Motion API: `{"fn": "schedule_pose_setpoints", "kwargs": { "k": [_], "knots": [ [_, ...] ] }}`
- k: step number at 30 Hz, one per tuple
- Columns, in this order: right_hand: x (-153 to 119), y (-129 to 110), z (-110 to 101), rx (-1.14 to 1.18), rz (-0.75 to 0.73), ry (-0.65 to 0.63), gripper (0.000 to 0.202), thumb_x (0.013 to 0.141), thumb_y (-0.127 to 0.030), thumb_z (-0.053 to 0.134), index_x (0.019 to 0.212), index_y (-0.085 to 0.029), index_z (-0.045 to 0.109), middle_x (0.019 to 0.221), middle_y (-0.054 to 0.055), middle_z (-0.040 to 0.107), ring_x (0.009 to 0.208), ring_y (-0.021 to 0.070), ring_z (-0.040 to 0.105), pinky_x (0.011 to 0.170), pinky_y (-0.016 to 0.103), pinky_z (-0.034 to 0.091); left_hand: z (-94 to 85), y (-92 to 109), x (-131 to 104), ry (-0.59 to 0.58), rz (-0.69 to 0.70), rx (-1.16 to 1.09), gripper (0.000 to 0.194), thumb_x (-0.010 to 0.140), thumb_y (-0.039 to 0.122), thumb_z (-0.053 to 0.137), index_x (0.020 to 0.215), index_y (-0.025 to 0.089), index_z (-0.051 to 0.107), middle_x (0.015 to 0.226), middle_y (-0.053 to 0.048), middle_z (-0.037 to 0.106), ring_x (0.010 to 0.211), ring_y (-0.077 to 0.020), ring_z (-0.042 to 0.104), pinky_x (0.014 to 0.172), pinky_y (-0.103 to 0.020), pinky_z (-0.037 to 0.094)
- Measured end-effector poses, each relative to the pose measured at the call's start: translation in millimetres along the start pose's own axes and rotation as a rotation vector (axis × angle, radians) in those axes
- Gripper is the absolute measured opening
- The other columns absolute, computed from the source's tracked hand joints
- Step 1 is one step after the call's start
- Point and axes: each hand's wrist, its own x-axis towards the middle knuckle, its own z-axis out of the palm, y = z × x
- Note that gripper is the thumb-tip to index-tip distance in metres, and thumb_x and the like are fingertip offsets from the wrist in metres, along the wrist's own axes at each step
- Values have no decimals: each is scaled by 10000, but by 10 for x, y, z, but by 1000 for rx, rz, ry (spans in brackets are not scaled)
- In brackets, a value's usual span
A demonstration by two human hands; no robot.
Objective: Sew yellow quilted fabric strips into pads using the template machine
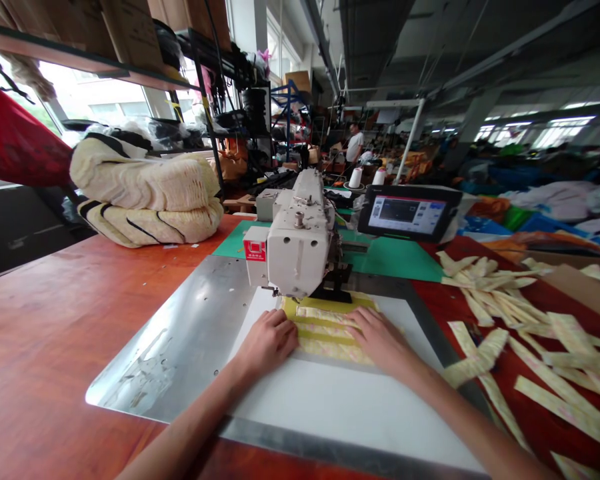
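A flat yellow template (325, 328) with rows of pale patterned fabric lies on a white sheet beneath the head of a sewing machine (300, 247). A pale fabric strip (320, 313) runs across its upper part. At the template's left edge rests my left hand (271, 335), its fingers curled together; their tips are hidden, so I cannot tell what they hold. My right hand (377, 333) lies over the right end of the strip with its fingers stretched out, pressing on the fabric. The needle area is just behind the strip, partly hidden by the machine head.
Loose fabric strips (485, 287) are heaped on the right of the table. A control screen (407, 212) stands behind them. Bundled cream fabric (145, 193) is stacked at the left, under a shelf (95, 57). Thread cones (356, 177) and a person (354, 143) are farther back.
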Motion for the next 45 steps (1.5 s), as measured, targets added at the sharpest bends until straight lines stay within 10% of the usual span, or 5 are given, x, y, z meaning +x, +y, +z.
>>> {"fn": "schedule_pose_setpoints", "kwargs": {
  "k": [7,11,18,23,45],
  "knots": [
    [57,-238,-69,-178,-119,-40,208,870,-46,592,1041,-147,653,1040,74,593,947,184,540,827,303,460,-130,230,-166,230,85,-26,206,948,114,537,750,169,555,665,3,582,842,-179,655,1090,-489,428],
    [227,-543,-20,-99,-86,-10,192,886,-18,543,973,-156,644,950,52,600,849,157,571,752,267,452,-182,345,-209,217,-15,-89,189,985,148,520,809,170,584,610,35,504,494,-90,491,628,-248,518],
    [446,-1030,-91,626,-17,162,136,983,-184,524,1013,-168,655,979,37,652,911,93,645,827,177,498,-303,349,-68,209,-26,-231,294,994,154,554,1282,205,593,1166,-95,638,1063,-170,645,908,-279,530],
    [654,-1273,-132,1079,290,120,279,888,-410,684,988,-150,679,946,42,683,842,97,668,774,163,534,-311,275,-54,362,-248,-470,111,980,239,612,1059,179,660,943,-43,674,855,-131,661,796,-235,548],
    [754,-1331,118,1432,393,-32,225,817,-324,684,893,-112,668,898,45,662,842,84,641,802,159,521,-177,159,-111,387,-561,-977,245,901,363,693,862,123,660,763,-35,628,689,-109,570,645,-201,463]
  ]
}}
